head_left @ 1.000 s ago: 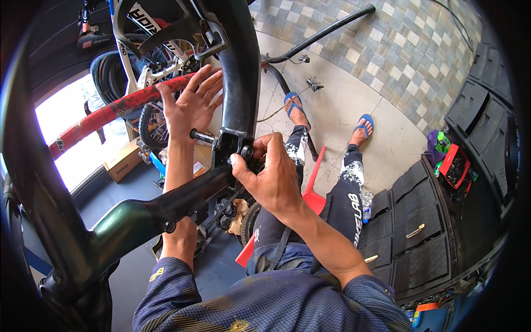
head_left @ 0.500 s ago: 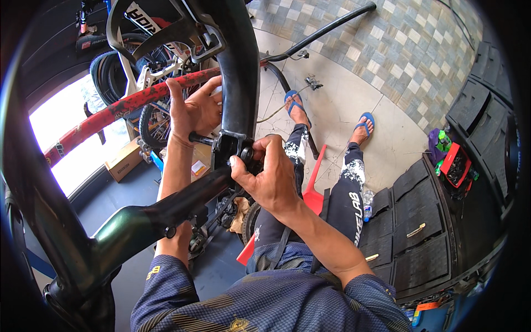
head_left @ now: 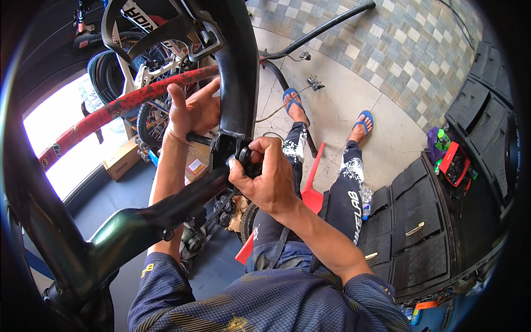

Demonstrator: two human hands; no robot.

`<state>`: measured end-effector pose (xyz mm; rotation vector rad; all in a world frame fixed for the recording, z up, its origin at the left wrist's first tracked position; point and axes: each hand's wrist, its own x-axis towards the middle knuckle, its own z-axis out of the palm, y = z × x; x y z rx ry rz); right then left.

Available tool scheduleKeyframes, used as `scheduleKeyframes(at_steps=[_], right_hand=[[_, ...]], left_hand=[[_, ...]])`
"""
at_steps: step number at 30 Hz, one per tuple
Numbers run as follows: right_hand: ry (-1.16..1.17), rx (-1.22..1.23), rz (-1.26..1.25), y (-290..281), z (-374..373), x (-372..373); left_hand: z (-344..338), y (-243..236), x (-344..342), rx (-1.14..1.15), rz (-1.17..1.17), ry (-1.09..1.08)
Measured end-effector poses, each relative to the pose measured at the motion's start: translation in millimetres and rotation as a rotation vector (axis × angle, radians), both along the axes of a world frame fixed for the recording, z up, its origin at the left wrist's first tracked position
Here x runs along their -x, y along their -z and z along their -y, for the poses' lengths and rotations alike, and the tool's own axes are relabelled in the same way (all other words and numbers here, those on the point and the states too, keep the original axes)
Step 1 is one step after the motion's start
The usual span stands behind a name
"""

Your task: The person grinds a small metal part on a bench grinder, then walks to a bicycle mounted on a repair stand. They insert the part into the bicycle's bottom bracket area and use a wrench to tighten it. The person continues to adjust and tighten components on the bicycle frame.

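A dark bicycle frame (head_left: 237, 83) with a green sheen fills the left and middle. At its pivot joint (head_left: 224, 149), two tubes meet, and a black pin (head_left: 199, 138) sticks out on the left side. My right hand (head_left: 271, 180) pinches a round black cap-like part (head_left: 245, 155) on the joint's right side, thumb and forefinger bent around it. Behind the upright tube is my left hand (head_left: 193, 113), thumb raised and fingers stretched out. Some of its fingertips are hidden by the tube; its wrist lies close to the pin.
A scuffed red tube (head_left: 133, 100) crosses behind the frame. Other bicycles (head_left: 146, 74) and a cardboard box (head_left: 120, 160) stand at left. A red plastic chair (head_left: 313, 193) is under me. Black rubber-topped drawers (head_left: 415, 221) and a red tray (head_left: 455, 164) are at right.
The view has shifted slightly, with the frame's lower left part a little further left. My right hand keeps its pinch on the round part; my left hand's fingers have straightened somewhat.
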<state>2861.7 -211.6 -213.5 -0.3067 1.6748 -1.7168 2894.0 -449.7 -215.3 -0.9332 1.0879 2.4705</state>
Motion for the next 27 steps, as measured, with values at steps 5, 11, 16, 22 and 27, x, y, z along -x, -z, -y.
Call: scheduleKeyframes(at_steps=[5, 11, 16, 22, 27], right_hand=[[0.102, 0.071, -0.023, 8.3, 7.3, -14.0], [0.216, 0.175, -0.028, 19.5, 13.8, -29.6], [0.232, 0.181, -0.047, 22.3, 13.7, -29.5], [0.242, 0.173, -0.061, 21.1, 8.9, -26.3], [0.261, 0.188, -0.108, 24.8, 9.6, -26.7]], left_hand=[[0.0, 5.7, 0.0, -0.012, -0.019, 0.008], [3.9, 9.6, -3.0, 0.043, 0.038, 0.013], [-5.4, 9.3, -0.4, 0.069, 0.014, -0.013], [-5.4, 0.2, -0.9, -0.123, 0.032, -0.253], [-18.5, -4.3, -14.3, -0.083, 0.023, -0.114]])
